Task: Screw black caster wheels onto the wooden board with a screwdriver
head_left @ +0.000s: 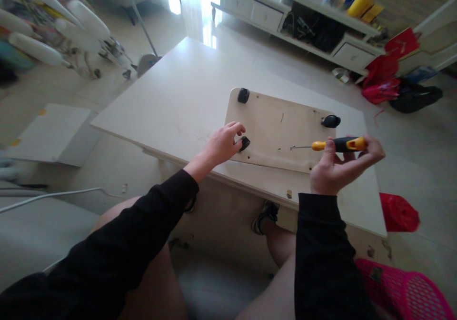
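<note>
A pale flat board (pixel 274 127) lies on the white table, with black caster wheels at several corners. My left hand (pixel 224 143) is at the near-left caster wheel (pixel 244 144). Its thumb is against the wheel, and its bent fingers stand apart above it. My right hand (pixel 333 165) grips a yellow-and-black screwdriver (pixel 341 144) by the handle. The shaft points left over the board, with a small dark bit at its tip. Further casters are the far-left wheel (pixel 243 95) and the far-right wheel (pixel 331 121).
The white table (pixel 167 96) extends left and right of the board. A small yellowish piece (pixel 289 194) lies near its front edge. A white box (pixel 53 134) stands left on the floor, a red object (pixel 399 213) right, and a pink mesh basket (pixel 410 291) near my right arm.
</note>
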`<state>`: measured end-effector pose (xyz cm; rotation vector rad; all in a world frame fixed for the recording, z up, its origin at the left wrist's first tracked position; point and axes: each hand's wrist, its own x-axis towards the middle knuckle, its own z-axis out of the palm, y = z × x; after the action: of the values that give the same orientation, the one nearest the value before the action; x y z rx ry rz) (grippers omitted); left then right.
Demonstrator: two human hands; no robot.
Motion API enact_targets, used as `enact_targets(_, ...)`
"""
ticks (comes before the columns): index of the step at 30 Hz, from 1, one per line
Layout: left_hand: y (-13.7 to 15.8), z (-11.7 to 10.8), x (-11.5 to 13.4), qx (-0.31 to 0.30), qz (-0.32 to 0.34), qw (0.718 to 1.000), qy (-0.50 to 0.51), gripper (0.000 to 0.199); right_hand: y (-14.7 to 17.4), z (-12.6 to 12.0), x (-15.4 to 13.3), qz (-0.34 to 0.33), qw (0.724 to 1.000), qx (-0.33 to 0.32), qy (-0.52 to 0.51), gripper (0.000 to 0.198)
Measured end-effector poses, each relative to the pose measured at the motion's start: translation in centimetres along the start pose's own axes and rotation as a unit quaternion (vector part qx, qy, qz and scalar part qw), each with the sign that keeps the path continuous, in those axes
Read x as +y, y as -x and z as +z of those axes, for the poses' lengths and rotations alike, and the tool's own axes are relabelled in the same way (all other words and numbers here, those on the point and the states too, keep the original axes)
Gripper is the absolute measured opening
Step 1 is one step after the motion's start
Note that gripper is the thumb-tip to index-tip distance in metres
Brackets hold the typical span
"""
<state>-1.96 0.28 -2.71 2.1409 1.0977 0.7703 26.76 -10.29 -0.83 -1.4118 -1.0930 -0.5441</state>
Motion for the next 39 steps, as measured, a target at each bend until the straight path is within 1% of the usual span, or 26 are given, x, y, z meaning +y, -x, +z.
enact_targets(3,0.0,0.0,0.1,-0.001,-0.004,1.0,-0.004,0.024,0.0,0.1,0.0,-0.03,1.0,0.001,-0.01,0.059)
enact_targets(5,0.0,0.0,0.1,0.0,-0.005,1.0,-0.005,0.024,0.0,0.2,-0.1,-0.035,0.999,0.008,-0.015,0.059)
enact_targets(7,-0.1,0.0,0.0,0.001,-0.002,1.0,-0.005,0.025,0.0,0.3,-0.5,-0.009,1.0,0.003,-0.021,0.059)
enact_targets(10,-0.1,0.1,-0.1,0.007,0.005,1.0,-0.004,0.027,-0.1,0.2,-1.9,0.05,0.998,-0.02,-0.041,0.056)
enact_targets(12,-0.1,0.2,-0.1,0.012,0.01,1.0,-0.001,0.026,-0.2,0.1,-2.9,0.068,0.996,-0.022,-0.052,0.055)
enact_targets(17,0.0,0.6,0.2,0.03,0.013,0.999,0.019,0.014,-0.6,0.0,-4.5,0.086,0.992,0.017,-0.094,0.053)
enact_targets(19,0.0,0.8,0.4,0.034,0.008,0.999,0.04,0.01,-0.7,0.1,-4.7,0.118,0.984,0.037,-0.13,0.052)
enact_targets(21,0.1,1.0,0.8,0.032,-0.004,0.997,0.069,0.007,-0.7,0.3,-5.0,0.171,0.97,0.047,-0.164,0.051)
enact_targets(24,0.2,1.4,1.2,0.019,-0.021,0.993,0.117,0.006,-0.4,0.8,-5.3,0.27,0.939,0.042,-0.21,0.05)
enact_targets(26,0.2,1.6,1.4,0.012,-0.025,0.99,0.138,0.008,-0.2,1.1,-5.7,0.312,0.92,0.032,-0.236,0.049)
enact_targets(30,0.2,2.0,1.6,0.012,-0.033,0.986,0.165,0.012,0.3,1.4,-6.7,0.34,0.905,0.018,-0.255,0.051)
enact_targets(33,0.3,2.1,1.8,0.015,-0.061,0.98,0.191,0.015,0.5,1.6,-7.2,0.349,0.898,0.013,-0.27,0.055)
enact_targets(36,0.2,2.1,2.0,0.01,-0.084,0.974,0.21,0.009,0.7,1.8,-7.4,0.354,0.892,0.012,-0.281,0.056)
enact_targets(39,0.1,2.0,2.1,0.013,-0.089,0.972,0.217,0.001,0.9,1.9,-7.3,0.361,0.887,0.012,-0.288,0.057)
